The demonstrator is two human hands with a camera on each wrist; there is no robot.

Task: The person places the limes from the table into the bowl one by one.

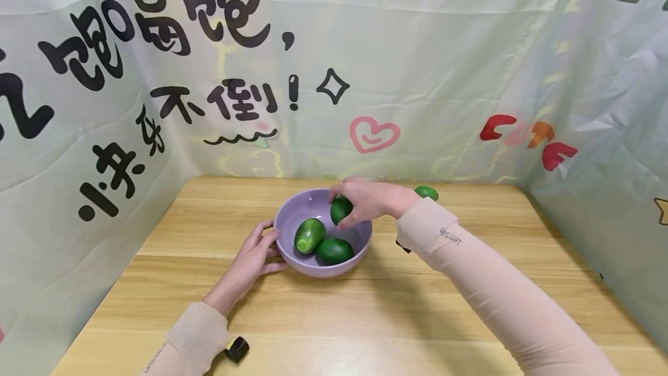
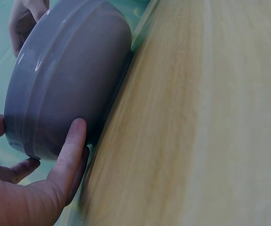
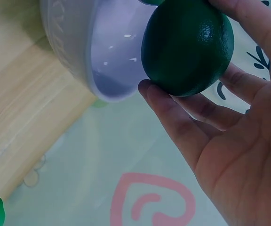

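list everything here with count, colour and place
table: 1, light brown, foreground
bowl: 1, purple, on table
fruits: 2, green, in bowl
held fruit: 1, green, at bowl opening
far fruit: 1, green, table's far edge
backdrop: 1, pale printed cloth, behind table
lettering: many, mostly black, on backdrop
heart: 1, pink, on backdrop
small items: 2, black, near wrists
sleeves: 2, pale pink, on forearms
left grip: 1, bare, touching bowl's left
right grip: 1, bare, around held fruit

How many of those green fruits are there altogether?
4 in view: a pale-tipped fruit and a plain green fruit in the purple bowl, a third fruit held in the right hand, and a fourth fruit far back on the table. More could be hidden.
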